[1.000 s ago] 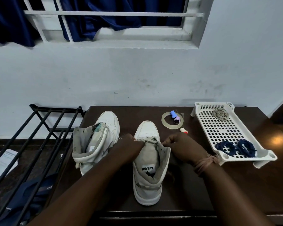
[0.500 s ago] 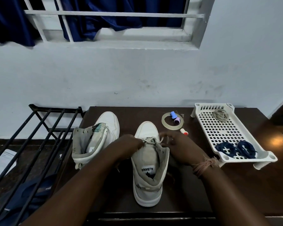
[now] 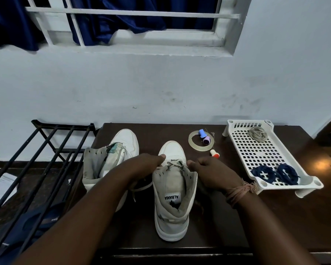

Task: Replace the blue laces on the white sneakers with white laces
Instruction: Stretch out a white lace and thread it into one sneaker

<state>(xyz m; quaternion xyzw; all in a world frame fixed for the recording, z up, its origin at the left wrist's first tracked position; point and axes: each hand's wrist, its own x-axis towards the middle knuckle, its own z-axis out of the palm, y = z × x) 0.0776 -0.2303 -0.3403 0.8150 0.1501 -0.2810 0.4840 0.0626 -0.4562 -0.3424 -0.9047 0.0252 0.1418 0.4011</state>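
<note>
I'm threading the white lace (image 3: 173, 163) through the sneaker (image 3: 173, 190) between my hands. Left hand (image 3: 145, 165) and right hand (image 3: 208, 169) each pinch a lace end. Next, I'd cross them to higher eyelets.

A dark wooden table (image 3: 256, 222) carried two white sneakers: one (image 3: 173, 190) at centre, toe toward the far edge, another (image 3: 111, 161) to its left. A tape ring (image 3: 194, 145) lay far of centre, with a small blue-and-purple item (image 3: 204, 136) on it and a red-tipped cap (image 3: 214, 153) just nearer. A white perforated tray (image 3: 256, 152) stood on the right.
</note>
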